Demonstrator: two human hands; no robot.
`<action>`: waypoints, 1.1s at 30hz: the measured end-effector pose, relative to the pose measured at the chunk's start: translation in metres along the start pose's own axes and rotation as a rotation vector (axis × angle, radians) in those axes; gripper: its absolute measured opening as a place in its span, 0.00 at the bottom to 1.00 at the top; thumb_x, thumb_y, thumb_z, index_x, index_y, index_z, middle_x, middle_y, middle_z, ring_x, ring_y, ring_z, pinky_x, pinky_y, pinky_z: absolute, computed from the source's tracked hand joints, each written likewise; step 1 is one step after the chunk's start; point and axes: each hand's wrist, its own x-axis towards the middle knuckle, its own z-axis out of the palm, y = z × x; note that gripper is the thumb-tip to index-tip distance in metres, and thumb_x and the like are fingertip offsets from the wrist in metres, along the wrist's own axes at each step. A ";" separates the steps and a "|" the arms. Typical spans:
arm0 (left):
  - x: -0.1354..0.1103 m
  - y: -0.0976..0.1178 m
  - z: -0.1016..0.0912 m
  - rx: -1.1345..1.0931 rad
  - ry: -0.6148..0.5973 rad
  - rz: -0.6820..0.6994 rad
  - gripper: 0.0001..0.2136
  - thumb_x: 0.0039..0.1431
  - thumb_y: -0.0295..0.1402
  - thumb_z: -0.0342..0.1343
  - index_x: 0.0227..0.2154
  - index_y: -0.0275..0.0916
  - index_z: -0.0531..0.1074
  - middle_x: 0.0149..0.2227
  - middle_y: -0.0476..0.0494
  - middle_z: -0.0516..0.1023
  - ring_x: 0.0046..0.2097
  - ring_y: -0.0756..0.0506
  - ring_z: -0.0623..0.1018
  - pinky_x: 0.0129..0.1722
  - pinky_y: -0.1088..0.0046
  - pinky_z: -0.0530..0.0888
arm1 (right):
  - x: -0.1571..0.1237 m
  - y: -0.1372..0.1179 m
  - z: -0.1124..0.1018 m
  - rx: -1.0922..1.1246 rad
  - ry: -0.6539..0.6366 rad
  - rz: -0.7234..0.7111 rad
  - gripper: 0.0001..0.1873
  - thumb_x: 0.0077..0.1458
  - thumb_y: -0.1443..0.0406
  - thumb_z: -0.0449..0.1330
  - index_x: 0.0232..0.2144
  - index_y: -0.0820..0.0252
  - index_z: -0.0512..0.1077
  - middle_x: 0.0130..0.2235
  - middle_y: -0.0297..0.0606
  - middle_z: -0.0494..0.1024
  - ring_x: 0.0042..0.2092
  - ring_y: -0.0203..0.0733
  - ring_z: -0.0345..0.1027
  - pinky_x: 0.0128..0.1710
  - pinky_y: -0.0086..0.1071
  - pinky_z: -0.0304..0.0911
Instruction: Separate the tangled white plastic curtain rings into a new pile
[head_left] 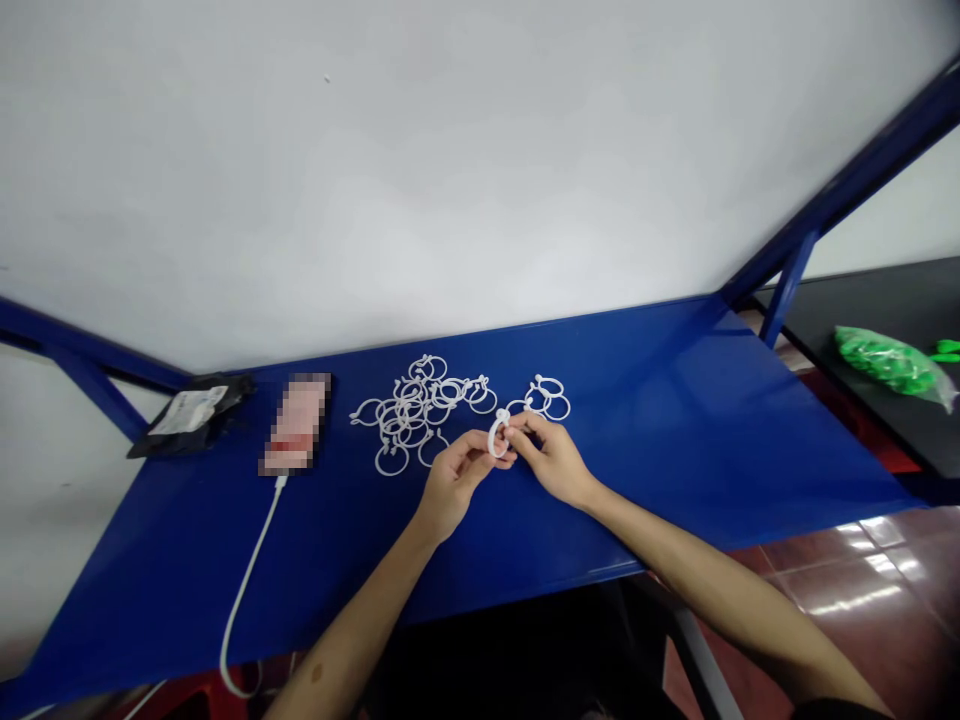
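Between my two hands is a white plastic ring [493, 438] with a small clip-like knob at its top, held just above the blue table. My left hand [457, 474] pinches its lower left side between thumb and fingers. On the other side, my right hand [550, 455] grips it near the knob with thumb and forefinger. Beyond my left hand lies a loose pile of several similar white rings [409, 412], many overlapping. A smaller group of white rings [551, 400] rests just behind my right hand, partly hidden by it.
The blue table [675, 420] meets a white wall [480, 180]. On the left lie a pixelated phone [296, 425] with a white cable [251, 580] and a black plastic package [191, 415]. At the right, a bag of green pieces [889, 362] sits on a dark surface.
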 end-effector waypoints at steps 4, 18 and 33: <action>-0.002 0.007 0.001 0.067 -0.025 -0.024 0.09 0.66 0.38 0.56 0.42 0.40 0.77 0.43 0.42 0.80 0.41 0.45 0.81 0.49 0.63 0.76 | 0.002 0.003 -0.003 0.047 0.061 -0.007 0.09 0.65 0.58 0.57 0.41 0.57 0.73 0.30 0.32 0.78 0.31 0.36 0.72 0.35 0.31 0.67; 0.002 0.008 -0.005 0.435 0.307 0.070 0.05 0.57 0.35 0.64 0.29 0.40 0.76 0.24 0.52 0.77 0.27 0.51 0.76 0.30 0.75 0.72 | -0.002 -0.005 -0.011 -0.176 -0.192 -0.202 0.07 0.66 0.63 0.57 0.40 0.56 0.76 0.38 0.37 0.80 0.38 0.38 0.74 0.39 0.32 0.68; 0.022 0.010 -0.005 1.116 0.309 0.487 0.05 0.65 0.34 0.56 0.40 0.41 0.75 0.35 0.45 0.79 0.40 0.43 0.75 0.44 0.63 0.73 | 0.012 0.003 -0.034 -0.502 0.146 -0.367 0.11 0.68 0.64 0.54 0.45 0.56 0.76 0.41 0.42 0.78 0.45 0.45 0.71 0.46 0.42 0.68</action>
